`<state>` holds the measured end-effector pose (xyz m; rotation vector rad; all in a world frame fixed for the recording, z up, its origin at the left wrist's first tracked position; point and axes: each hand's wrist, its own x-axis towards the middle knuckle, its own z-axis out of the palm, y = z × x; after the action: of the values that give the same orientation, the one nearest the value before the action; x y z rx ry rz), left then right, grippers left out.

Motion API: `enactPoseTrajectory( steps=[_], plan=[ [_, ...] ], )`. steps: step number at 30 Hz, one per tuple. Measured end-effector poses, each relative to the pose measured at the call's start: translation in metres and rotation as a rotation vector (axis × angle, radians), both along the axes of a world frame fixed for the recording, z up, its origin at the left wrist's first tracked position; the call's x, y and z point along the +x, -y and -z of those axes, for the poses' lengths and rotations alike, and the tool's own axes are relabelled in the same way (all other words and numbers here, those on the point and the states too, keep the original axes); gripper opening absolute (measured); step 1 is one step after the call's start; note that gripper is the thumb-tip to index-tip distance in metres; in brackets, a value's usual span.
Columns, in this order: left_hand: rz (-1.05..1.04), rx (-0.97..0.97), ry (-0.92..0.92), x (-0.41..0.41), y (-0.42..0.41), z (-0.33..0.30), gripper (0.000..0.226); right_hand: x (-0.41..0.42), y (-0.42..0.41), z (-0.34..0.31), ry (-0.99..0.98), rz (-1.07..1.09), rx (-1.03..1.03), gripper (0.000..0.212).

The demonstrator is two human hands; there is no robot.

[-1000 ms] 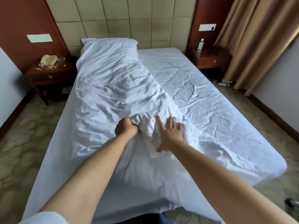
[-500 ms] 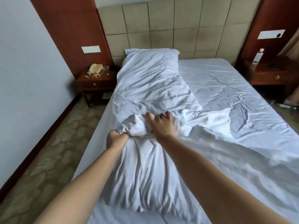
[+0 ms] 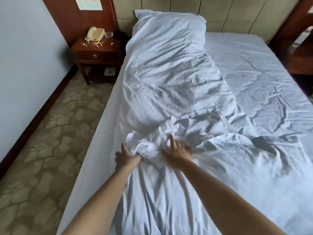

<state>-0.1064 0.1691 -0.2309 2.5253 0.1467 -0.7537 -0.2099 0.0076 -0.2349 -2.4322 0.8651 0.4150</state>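
Ok, right fingers (image 3: 171, 139) are spreading wide: the index is pointing toward the pillow (image 3: 169, 22) and the rest are fanning off to the right. All are pressing flat into the wad (image 3: 146, 147), pinching nothing. Left fingers (image 3: 123, 146) are lying loosely apart against the wad's left edge. The thumb is disappearing into the folds, so I cannot tell whether it is pinching anything or just touching. Right hand (image 3: 176, 152) is resting on the wad's right side and left hand (image 3: 125, 156) is sitting just beside its left, so the two are bracketing it. Both forearms are coming in bare from the bottom of my feed.

The wad is the crumpled end of the white cover (image 3: 169, 85). It is sitting on the left half of the bed (image 3: 108, 116), roughly midway down and near the left edge. The cover is stretching from the wad up to the pillow, wrinkled, and more of it is draping toward the camera under the arms. Fitted sheet (image 3: 262, 68) is showing bare on the right half.

Padded headboard (image 3: 228, 12) is backing the pillow. Nightstand (image 3: 96, 51) is standing left of the bed, carrying a beige telephone (image 3: 95, 33) with small coloured bits (image 3: 97, 44) scattered in front of it. Patterned carpet (image 3: 50, 141) is running along the bed's left side.
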Motion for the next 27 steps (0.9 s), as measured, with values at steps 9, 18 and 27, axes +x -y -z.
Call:
enactPoseTrajectory(
  steps=[9,18,27],
  plan=[
    [0.752,0.019,0.517,-0.006,0.052,-0.004,0.029,-0.034,0.062,-0.015,-0.210,-0.054,-0.303,0.088],
    [0.433,-0.131,0.736,0.037,0.054,-0.047,0.062,-0.017,0.038,-0.055,0.427,-0.256,-0.452,0.017],
    [1.389,0.293,0.301,-0.014,0.111,-0.024,0.077,-0.059,0.099,-0.044,-0.048,0.124,-0.128,0.038]
  ],
)
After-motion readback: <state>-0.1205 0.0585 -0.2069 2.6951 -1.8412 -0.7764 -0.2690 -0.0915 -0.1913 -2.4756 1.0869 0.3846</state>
